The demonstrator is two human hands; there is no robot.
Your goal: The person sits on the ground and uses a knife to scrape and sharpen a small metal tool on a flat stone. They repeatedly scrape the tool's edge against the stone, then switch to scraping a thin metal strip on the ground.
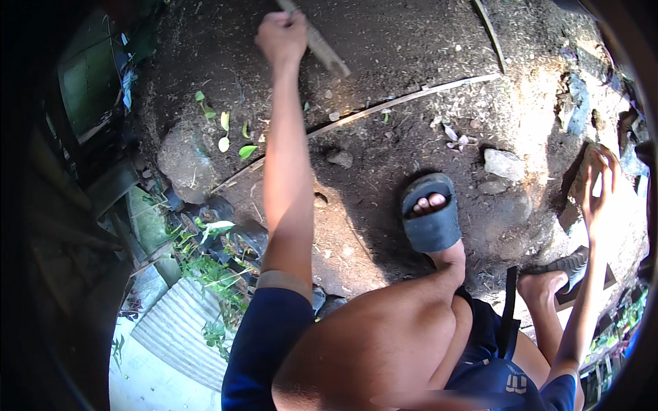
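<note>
At the top of the view my left hand (282,37) is closed in a fist around the edge of a flat wooden strip (326,50). The strip slants over dark soil (390,46), and its upper end runs out of view. My fingertips on the wood are partly hidden. Far to the right, my right hand (600,187) rests with fingers apart against a large rock (585,177), holding nothing. Between the hands, one of my feet wears a dark slide sandal (432,231) on the ground.
A thin wooden strip (406,98) crosses the soil, meeting another stick (491,38). Stones lie around, including a pale rock (504,164) and a boulder (186,159). Corrugated sheeting (180,329) and green plants (216,277) are at lower left. My other sandal (565,268) is at right.
</note>
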